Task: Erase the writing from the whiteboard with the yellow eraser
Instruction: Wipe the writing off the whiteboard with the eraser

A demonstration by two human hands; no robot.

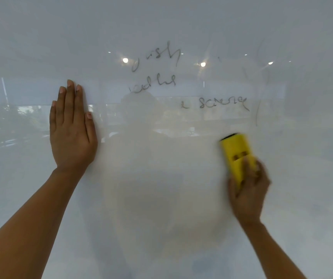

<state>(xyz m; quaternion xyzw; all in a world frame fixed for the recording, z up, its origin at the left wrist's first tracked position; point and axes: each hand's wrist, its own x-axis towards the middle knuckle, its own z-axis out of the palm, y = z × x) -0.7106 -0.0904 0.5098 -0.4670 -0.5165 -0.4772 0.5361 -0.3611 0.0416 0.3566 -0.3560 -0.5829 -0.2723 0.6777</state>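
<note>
The glossy whiteboard (pixel 161 178) fills the whole view. Faint grey handwriting (pixel 223 102) remains in three short lines near the upper middle, with another scrap (pixel 157 57) above it. My right hand (pixel 248 190) is closed around the lower end of the yellow eraser (pixel 235 153), which is pressed to the board below and right of the lowest written line; both are motion-blurred. My left hand (pixel 71 127) lies flat on the board to the left of the writing, fingers together and pointing up, holding nothing.
The board reflects ceiling lights (pixel 203 64), windows and room shapes. A thin curved pen stroke (pixel 259 101) runs down at the right of the writing. No edge or tray of the board is in view.
</note>
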